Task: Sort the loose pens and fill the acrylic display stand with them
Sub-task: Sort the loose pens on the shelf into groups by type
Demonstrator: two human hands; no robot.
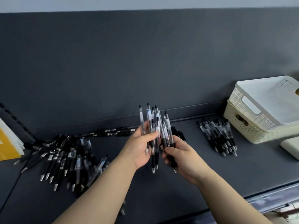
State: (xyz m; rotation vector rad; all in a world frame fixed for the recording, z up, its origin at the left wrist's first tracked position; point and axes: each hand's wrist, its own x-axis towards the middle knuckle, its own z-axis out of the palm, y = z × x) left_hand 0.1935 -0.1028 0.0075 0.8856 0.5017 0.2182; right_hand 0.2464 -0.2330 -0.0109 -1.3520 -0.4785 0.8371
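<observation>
Grey tabletop point(242, 167), 2 stacked baskets point(258, 117) at its right edge: left hand point(142, 147) and right hand point(182, 157) grip upright pens point(149, 114), tips down.

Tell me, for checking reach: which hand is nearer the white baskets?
Right. The right hand is left of the white baskets; the left hand is farther left.

All you really get of the person here is two arms and two hands. The left hand point(141, 147) and right hand point(182, 157) are both bare. The left forearm point(103, 188) and right forearm point(226, 196) are bare skin right back to the bottom edge of the shot. Forearms look smooth, and the wrists are a bit slimmer. The fingers point(151, 135) are kinda blurry, so the nails and finer details are too soft to make out.
</observation>
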